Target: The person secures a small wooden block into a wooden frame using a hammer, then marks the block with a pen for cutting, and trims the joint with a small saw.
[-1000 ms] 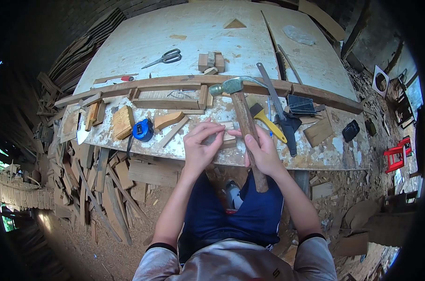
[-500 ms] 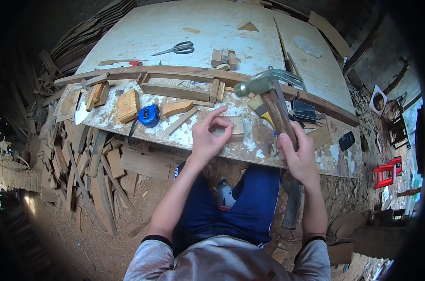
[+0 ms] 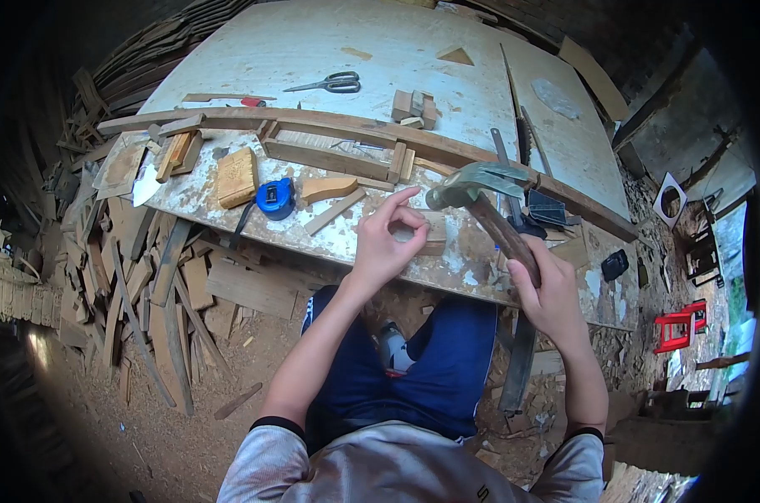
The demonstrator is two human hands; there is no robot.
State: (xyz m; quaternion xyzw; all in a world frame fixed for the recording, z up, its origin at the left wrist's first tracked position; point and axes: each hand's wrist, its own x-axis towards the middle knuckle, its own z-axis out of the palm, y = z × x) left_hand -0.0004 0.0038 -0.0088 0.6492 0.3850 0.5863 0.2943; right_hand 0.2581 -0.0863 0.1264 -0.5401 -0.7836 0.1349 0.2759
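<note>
My right hand (image 3: 549, 289) is wrapped round the wooden handle of a claw hammer (image 3: 472, 186). The metal head hangs above the bench, to the right of my left hand (image 3: 390, 239), its striking face turned toward that hand. Thumb and forefinger of my left hand are pressed together in a ring; whatever is between the tips is too small to make out. Beneath those fingertips lies a small wooden block (image 3: 435, 233) near the bench's front edge, partly hidden by the hand.
A blue tape measure (image 3: 275, 199), wood blocks (image 3: 237, 178) and a shaped piece (image 3: 328, 189) lie to the left. A long wooden rail (image 3: 330, 124) crosses the bench. Scissors (image 3: 338, 82) lie behind it. A black square object (image 3: 615, 260) sits at right. Scrap wood (image 3: 175, 327) is heaped on the floor.
The hammer head has come down and slightly closer to my left hand, and its handle has tilted. My left hand keeps its pinch over the block. The whole view has shifted a little.
</note>
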